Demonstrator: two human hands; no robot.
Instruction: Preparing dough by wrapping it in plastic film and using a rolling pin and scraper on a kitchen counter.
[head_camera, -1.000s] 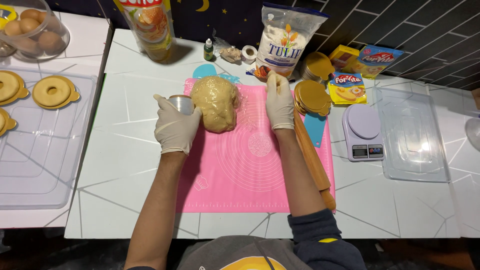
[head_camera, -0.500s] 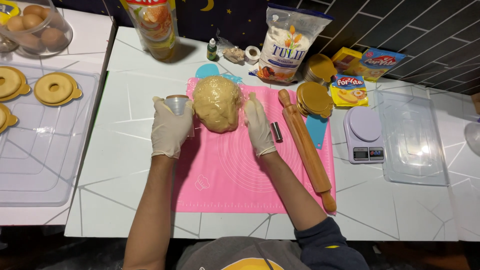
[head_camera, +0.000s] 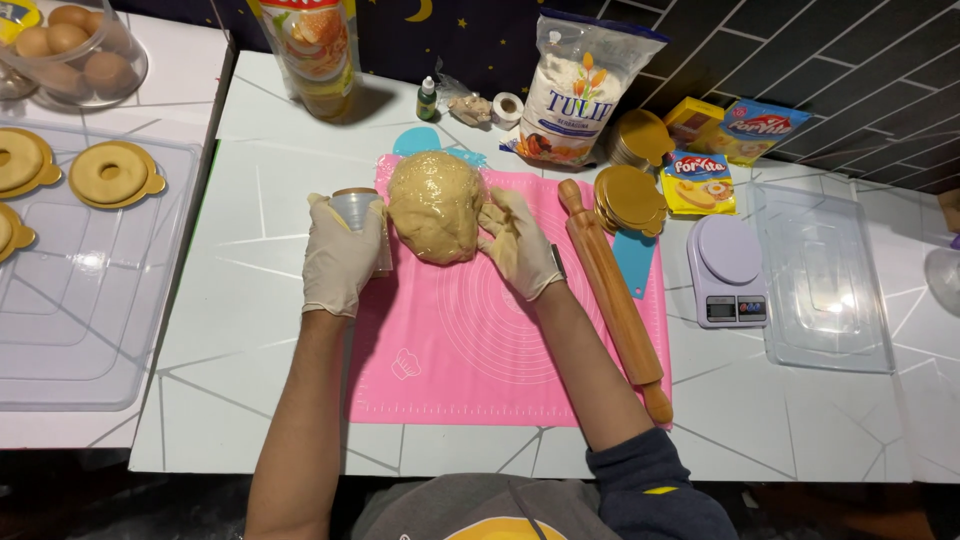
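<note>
Since half a second earlier the right hand (head_camera: 520, 245) had stayed pressed to the dough's right flank, while a second earlier it had been up near the gold discs; the left hand (head_camera: 340, 255) had barely shifted.

Nearest the person, the pink silicone mat (head_camera: 470, 360) lay bare across its lower half, on the white table (head_camera: 230, 330). Farther up, the left hand was curled closed round a small clear cup (head_camera: 352, 208), holding it upright at the mat's left edge, just beside the dough. The right hand was open, fingers spread and lightly bent, its palm flat against the side of the dough ball (head_camera: 436, 205); it cupped rather than pinched. Both hands wore pale gloves. The dough, a glossy tan lump, sat on the upper part of the mat between the two hands.

To steady the lump well, in my judgement, the open palm should keep broad contact low on its side, so the soft mass neither rolls nor smears, and the cup should be kept level and clear of it.

To the right a wooden rolling pin (head_camera: 612, 295) lay slantwise along the mat's edge, with a stack of gold discs (head_camera: 628, 198) beyond it and a small kitchen scale (head_camera: 728, 270) farther right. At the back stood a flour bag (head_camera: 580, 95).
</note>
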